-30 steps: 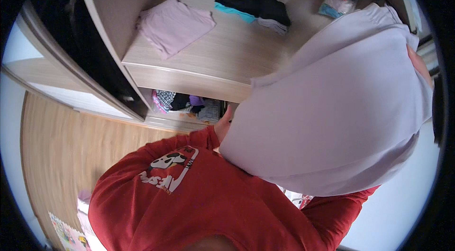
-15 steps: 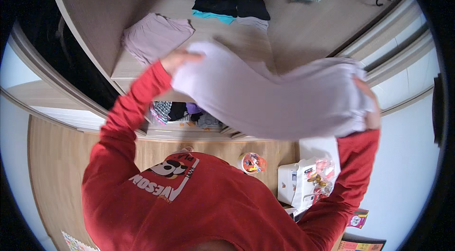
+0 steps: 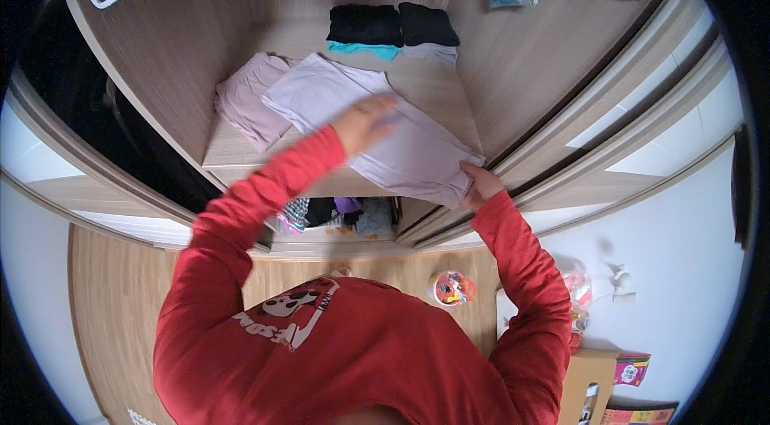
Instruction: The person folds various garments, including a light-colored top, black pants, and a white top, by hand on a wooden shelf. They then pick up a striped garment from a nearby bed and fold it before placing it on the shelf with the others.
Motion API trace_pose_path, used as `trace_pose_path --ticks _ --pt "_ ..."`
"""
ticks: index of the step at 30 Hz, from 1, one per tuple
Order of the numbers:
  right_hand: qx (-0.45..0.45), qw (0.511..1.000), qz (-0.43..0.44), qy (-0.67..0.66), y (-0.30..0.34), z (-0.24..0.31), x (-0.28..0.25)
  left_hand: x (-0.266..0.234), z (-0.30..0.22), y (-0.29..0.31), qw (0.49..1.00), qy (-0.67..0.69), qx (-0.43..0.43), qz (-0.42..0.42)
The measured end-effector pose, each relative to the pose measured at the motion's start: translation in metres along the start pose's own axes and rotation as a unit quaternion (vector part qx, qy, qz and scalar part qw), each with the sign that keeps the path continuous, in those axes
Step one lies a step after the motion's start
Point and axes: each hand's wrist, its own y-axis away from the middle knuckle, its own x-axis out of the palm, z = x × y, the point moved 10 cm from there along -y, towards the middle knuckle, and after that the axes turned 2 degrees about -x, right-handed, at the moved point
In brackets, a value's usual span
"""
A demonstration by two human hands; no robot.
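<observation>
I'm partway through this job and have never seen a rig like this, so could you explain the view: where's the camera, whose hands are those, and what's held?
There is no machine here, just a person's bare hands in red sleeves. A wide fisheye camera on the head looks down, so straight edges bend. Left in the picture is the person's left.

The right hand grips one end of a pale lilac garment, near the cupboard shelf's front edge. The left hand, blurred, is stretched over its middle. The garment's far end overlaps a dusty pink garment. Black folded clothes lie farther back.
</observation>
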Motion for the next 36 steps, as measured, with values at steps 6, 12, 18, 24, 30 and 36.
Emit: trace_pose_path --ticks 6,12,18,24,30,36 --pt "-0.046 0.995 -0.018 0.082 0.015 0.014 0.017 0.093 -0.037 0.017 0.989 0.041 -0.076 0.118" --pt "-0.095 0.967 0.005 0.236 -0.001 0.047 0.107 0.049 -0.03 0.047 0.819 0.543 -0.157 -0.096" --pt "-0.001 0.924 0.043 0.38 -0.091 -0.015 0.125 0.084 0.026 0.083 0.522 0.776 -0.281 -0.218" --pt "0.034 0.948 0.071 0.31 -0.089 -0.03 0.15 0.085 0.03 0.091 0.483 0.785 -0.326 -0.211" --pt "-0.293 0.747 0.097 0.589 -0.063 0.003 0.164 0.066 0.034 0.089 0.552 0.724 -0.331 -0.248" --pt "-0.495 0.578 0.095 0.642 -0.002 0.013 0.195 0.046 0.063 0.083 0.634 0.637 -0.309 -0.311"
